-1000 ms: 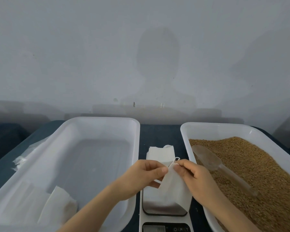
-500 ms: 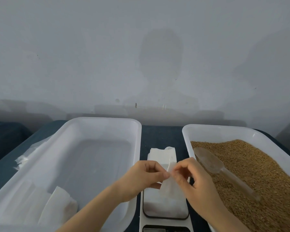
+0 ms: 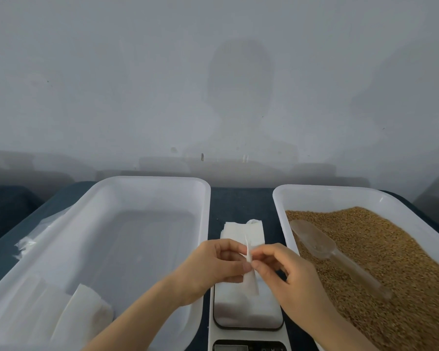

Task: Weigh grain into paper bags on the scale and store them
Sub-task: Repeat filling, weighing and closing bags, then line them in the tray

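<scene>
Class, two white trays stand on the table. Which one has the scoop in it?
The right tray, filled with brown grain; the clear scoop lies on the grain. The left tray holds only white paper bags.

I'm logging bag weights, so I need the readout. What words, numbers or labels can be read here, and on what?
No text is legible anywhere.
On the scale display: dark, cut by the frame's bottom edge, no digits readable.
The button marks beside it: too small and blurred to read.
The paper bag, left tray, right tray and scoop: no print visible.
</scene>
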`<state>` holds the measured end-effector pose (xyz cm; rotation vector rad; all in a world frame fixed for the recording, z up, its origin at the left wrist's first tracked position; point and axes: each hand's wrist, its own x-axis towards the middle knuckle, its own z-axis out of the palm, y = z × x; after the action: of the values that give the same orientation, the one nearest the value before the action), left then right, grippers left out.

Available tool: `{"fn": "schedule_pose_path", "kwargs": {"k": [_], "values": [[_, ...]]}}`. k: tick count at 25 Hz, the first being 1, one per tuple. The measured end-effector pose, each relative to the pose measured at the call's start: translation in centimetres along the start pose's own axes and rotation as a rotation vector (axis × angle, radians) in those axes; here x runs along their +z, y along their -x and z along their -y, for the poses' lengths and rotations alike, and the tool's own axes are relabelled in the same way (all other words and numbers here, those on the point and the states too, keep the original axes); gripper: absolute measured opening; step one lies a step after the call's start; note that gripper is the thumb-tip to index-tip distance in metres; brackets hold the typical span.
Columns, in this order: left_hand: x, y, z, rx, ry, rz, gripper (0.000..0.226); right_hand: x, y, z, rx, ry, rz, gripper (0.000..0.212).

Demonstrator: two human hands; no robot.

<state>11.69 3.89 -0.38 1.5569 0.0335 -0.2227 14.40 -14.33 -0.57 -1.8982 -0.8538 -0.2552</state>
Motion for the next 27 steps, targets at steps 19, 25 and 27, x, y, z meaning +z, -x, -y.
{"fn": "schedule_pose_path", "kwargs": {"k": [19,25,27], "values": [[0.12,-0.01,-0.17,-0.043,0.066,-0.023,0.011,0.01,0.14,-0.34,-0.014,0.085,-0.012,0.019],[0.17,0.27,-0.35,0.020,-0.013,0.018,0.017,0.01,0.08,0.30,-0.073,0.049,0.100,0.031],[0.25,0.44,-0.48,0.047,-0.016,0.027,0.010,0.00,0.09,0.29,-0.074,0.038,0.114,0.033]]}}
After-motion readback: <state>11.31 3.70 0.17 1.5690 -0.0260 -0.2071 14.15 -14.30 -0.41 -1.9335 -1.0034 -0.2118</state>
